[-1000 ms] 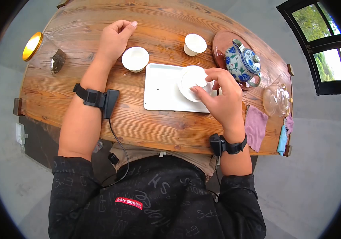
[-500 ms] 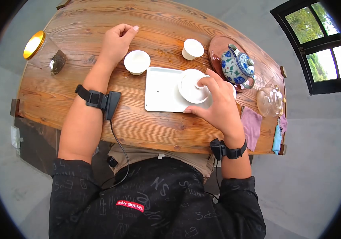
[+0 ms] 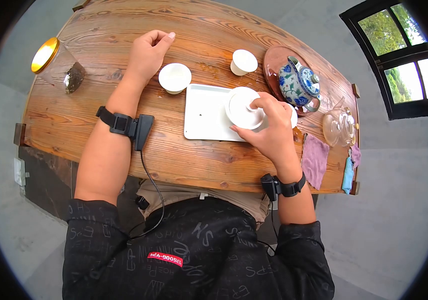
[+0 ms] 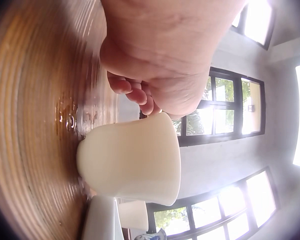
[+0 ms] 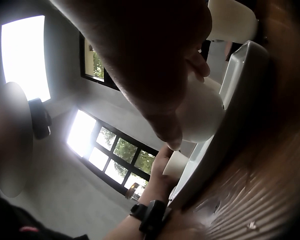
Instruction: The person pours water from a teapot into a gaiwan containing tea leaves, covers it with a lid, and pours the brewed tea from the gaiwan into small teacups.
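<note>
A white lidded gaiwan (image 3: 241, 114) stands on the white tray (image 3: 204, 117). My right hand (image 3: 275, 131) reaches over it from the right, thumb at its near rim, index finger by the lid's knob. In the right wrist view thumb and fingers span the gaiwan (image 5: 202, 110); part of it is hidden by the hand. My left hand (image 3: 145, 56) rests on the table, fingers loosely curled and holding nothing. Just right of it is a white cup (image 3: 175, 78), large in the left wrist view below the fingers. Another white cup (image 3: 244, 62) stands behind the tray.
A blue-flowered teapot (image 3: 298, 84) sits on a round brown board (image 3: 272, 65). Right of it are a glass teapot (image 3: 339, 127), a pink cloth (image 3: 315, 160) and a blue cloth (image 3: 347, 175). A gold-lidded jar (image 3: 61, 67) of dark leaves lies at far left.
My right hand has gone from pinching the lid's knob to a wider span, thumb moved down to the near rim. The left hand has hardly moved; the view has shifted slightly.
</note>
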{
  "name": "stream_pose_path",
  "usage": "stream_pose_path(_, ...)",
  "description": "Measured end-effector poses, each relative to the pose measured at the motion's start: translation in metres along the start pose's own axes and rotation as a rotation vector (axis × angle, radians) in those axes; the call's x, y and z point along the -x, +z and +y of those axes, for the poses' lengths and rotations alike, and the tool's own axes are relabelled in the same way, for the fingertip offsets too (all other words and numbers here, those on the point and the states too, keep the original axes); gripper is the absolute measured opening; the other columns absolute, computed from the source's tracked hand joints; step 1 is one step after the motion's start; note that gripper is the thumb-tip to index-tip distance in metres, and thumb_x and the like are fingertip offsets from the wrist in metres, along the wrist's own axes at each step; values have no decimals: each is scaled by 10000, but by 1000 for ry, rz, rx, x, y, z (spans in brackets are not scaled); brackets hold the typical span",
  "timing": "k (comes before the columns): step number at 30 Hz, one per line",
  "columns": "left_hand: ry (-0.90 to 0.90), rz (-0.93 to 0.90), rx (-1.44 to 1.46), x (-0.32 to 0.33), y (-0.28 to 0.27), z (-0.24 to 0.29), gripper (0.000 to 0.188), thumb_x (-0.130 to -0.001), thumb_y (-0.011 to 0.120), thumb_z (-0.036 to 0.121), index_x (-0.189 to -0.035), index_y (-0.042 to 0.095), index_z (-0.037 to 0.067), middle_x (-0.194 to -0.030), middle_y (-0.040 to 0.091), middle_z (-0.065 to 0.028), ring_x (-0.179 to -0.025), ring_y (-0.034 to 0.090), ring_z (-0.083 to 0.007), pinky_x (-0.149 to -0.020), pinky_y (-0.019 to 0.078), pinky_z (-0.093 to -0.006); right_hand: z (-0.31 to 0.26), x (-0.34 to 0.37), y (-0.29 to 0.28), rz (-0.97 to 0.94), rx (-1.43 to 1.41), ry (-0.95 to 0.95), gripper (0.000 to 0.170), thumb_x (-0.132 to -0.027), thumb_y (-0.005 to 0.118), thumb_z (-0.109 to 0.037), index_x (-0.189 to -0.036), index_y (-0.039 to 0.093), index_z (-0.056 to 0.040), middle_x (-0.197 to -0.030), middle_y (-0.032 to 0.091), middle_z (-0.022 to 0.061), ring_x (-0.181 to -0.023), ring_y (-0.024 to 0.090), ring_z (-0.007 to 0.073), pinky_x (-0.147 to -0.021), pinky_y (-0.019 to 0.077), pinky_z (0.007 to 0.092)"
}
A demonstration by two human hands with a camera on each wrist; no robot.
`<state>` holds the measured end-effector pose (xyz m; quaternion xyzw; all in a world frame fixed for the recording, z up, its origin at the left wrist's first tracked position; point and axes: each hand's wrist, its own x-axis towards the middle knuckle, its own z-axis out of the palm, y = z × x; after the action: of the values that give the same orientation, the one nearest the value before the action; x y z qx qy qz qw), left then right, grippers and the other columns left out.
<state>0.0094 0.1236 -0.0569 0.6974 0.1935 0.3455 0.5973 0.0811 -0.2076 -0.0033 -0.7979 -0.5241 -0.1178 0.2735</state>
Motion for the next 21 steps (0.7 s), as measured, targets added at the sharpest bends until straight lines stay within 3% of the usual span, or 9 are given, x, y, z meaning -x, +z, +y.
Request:
stream_pose_path(8,-9,-3,-1,0,-1,0,283,-1023,708,257,-873,690,18,-723,555,70,-640,423,-34,-559,367,-240,-1,3,-6,56,-1,4,563,-625,976,-319,-1041,650,-125,-1191,696,118,-1085,652,302,-980,368,455)
stream_pose_path(11,-15,-7,-3,1,0,1,281,-1022,710,257,-873,691,20,-724,553,73,-641,420,-33,-561,362,-239,-4,4,-20,43,22,24,591,-616,991,-255,-1084,653,-129,-1255,704,153,-1176,646,302,-998,392,439)
stream_pose_path(13,-20,-16,1,2,1,4,280,-1021,711,257,-873,691,21,-724,552,75,-640,417,-33,-561,360,-238,-1,6,-28,85,-33,41,566,-625,986,-300,-1055,657,-132,-1214,700,121,-1119,656,295,-977,384,463)
stream_pose_path(20,-30,-18,-56,-1,-3,-2,239,-1030,696,292,-987,739,60,-774,551,90,-650,399,-14,-569,337,-200,16,18,-65,160,-54,86,570,-610,992,-265,-1060,671,-124,-1180,729,141,-1151,678,319,-1010,419,461)
stream_pose_path(21,-38,-6,-51,-1,-3,-2,255,-1023,708,282,-973,738,33,-794,586,72,-698,450,-33,-619,378,-214,18,19,-72,161,-68,114,563,-608,989,-252,-1053,672,-116,-1151,739,138,-1145,687,319,-1006,437,445)
